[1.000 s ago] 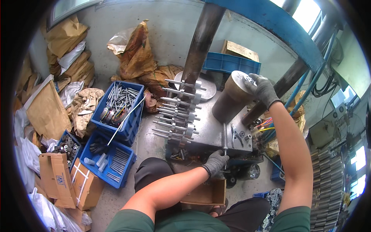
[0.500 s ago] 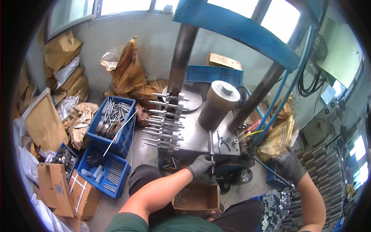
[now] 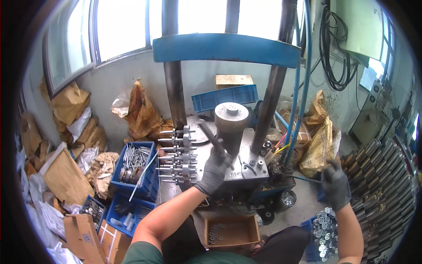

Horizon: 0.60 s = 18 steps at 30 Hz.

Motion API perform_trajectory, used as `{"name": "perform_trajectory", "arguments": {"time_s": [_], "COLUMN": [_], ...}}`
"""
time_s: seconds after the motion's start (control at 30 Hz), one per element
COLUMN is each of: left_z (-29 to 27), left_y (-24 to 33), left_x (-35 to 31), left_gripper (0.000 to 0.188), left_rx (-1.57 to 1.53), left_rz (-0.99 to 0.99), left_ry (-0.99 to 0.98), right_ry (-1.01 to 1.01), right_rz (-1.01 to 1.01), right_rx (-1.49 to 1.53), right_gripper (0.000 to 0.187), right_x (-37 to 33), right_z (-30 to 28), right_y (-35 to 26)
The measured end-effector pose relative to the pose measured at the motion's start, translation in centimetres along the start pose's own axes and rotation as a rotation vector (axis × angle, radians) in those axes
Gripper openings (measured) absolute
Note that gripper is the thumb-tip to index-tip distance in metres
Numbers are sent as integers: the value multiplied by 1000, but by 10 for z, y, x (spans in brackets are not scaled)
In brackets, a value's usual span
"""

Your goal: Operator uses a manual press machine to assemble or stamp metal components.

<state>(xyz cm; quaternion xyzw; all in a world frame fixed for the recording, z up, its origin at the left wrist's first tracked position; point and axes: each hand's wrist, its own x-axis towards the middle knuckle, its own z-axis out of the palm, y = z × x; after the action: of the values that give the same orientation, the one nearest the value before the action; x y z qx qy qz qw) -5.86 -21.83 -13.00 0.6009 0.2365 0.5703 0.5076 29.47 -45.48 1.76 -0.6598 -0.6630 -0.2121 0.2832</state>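
Observation:
In my closed, gloved left hand (image 3: pixel 213 173) is a dark metal rod (image 3: pixel 208 133), tilted with its upper end to the left, over the front of the steel press table (image 3: pixel 235 174). The hand hides the rod's lower part. Right of the press, my gloved right hand (image 3: pixel 335 185) is closed at the end of a thin dark lever (image 3: pixel 303 178). Just behind the left hand stands a thick cylinder (image 3: pixel 230 127) with a pale round top. A row of stepped metal shafts with discs (image 3: pixel 184 156) lies along the table's left edge. Small metal parts (image 3: pixel 252 163) rest at its right.
The blue press frame (image 3: pixel 226 49) rises over the table between dark columns. Between my legs sits a cardboard box (image 3: pixel 233 231) with some small rings. Blue bins of metal rods (image 3: pixel 134 156) stand left. On the right are a bin of ring-shaped parts (image 3: pixel 325 235) and stacked dark tubes (image 3: pixel 382 185).
My left hand has risen from the table's front edge and now holds the dark rod tilted above the table. The right hand remains beside the lever. The view has levelled and tipped up.

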Motion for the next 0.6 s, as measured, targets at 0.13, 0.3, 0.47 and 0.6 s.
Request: {"name": "perform_trajectory", "arguments": {"time_s": [0.13, 0.3, 0.47, 0.6], "left_z": [-7, 3, 2, -4], "left_y": [30, 50, 42, 28], "left_x": [84, 179, 243, 264], "left_gripper": [51, 39, 30, 32], "left_rx": [-77, -161, 62, 354], "left_rz": [209, 250, 214, 190], "left_ry": [80, 250, 295, 177], "right_ry": [163, 64, -68, -245], "right_rz": [5, 261, 281, 334], "right_rx": [-47, -52, -91, -123], "right_gripper": [38, 81, 79, 68], "right_x": [62, 131, 158, 151], "right_z": [20, 51, 52, 51], "right_y": [22, 48, 52, 56]}}
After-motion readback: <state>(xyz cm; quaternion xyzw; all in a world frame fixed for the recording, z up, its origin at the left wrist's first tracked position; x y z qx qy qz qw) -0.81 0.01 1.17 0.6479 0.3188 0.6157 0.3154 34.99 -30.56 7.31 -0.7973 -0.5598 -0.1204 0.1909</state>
